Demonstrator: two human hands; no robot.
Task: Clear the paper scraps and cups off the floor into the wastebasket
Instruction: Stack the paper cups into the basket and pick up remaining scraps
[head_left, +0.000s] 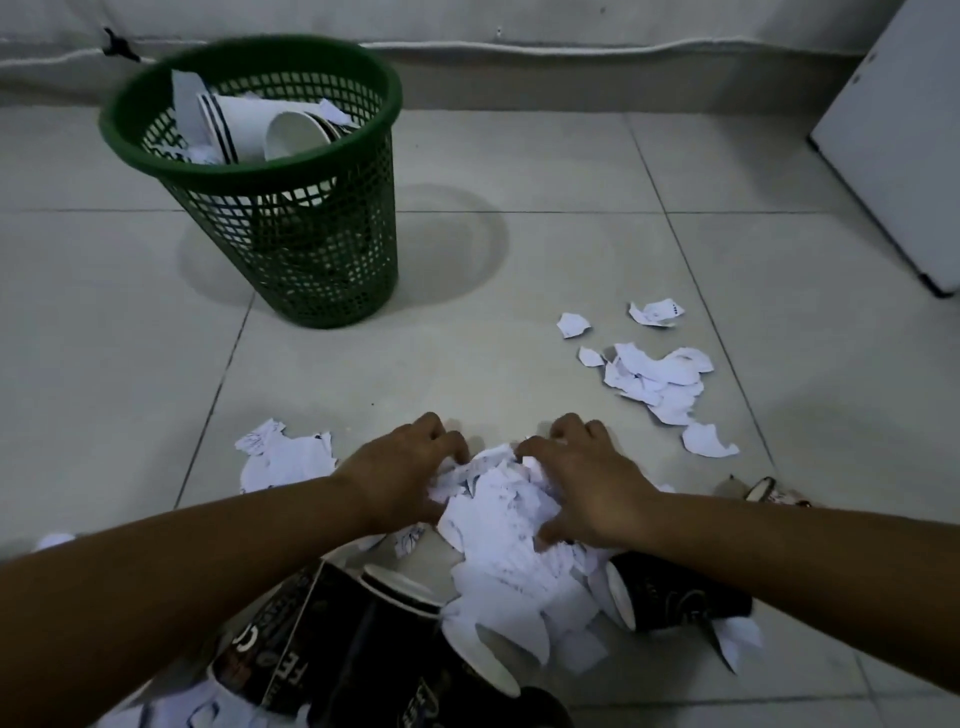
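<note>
Scrap pile (498, 525): loose white torn paper heaped on the floor at 6 o'clock, pressed between both hands.
Left hand (400, 467): on the pile's left side, fingers curled down into the paper, gathering it.
Right hand (582, 488): on the pile's right side, fingers bent and gripping scraps.
Cups (395, 629): dark paper cups lying on their sides at 6 o'clock, just below the pile; another (675, 592) under the right forearm.
Other scraps: a patch (285, 460) at 8 o'clock, a scatter (657, 379) at 3 o'clock.
Wastebasket (311, 249): green mesh, upright at 11 o'clock, well apart from the pile, already holding cups and paper.
Risk: the pile is loose, so pieces would likely slip out of a two-handed scoop on the way over.
Risk: the contents sit near the rim, so more paper may spill off.
</note>
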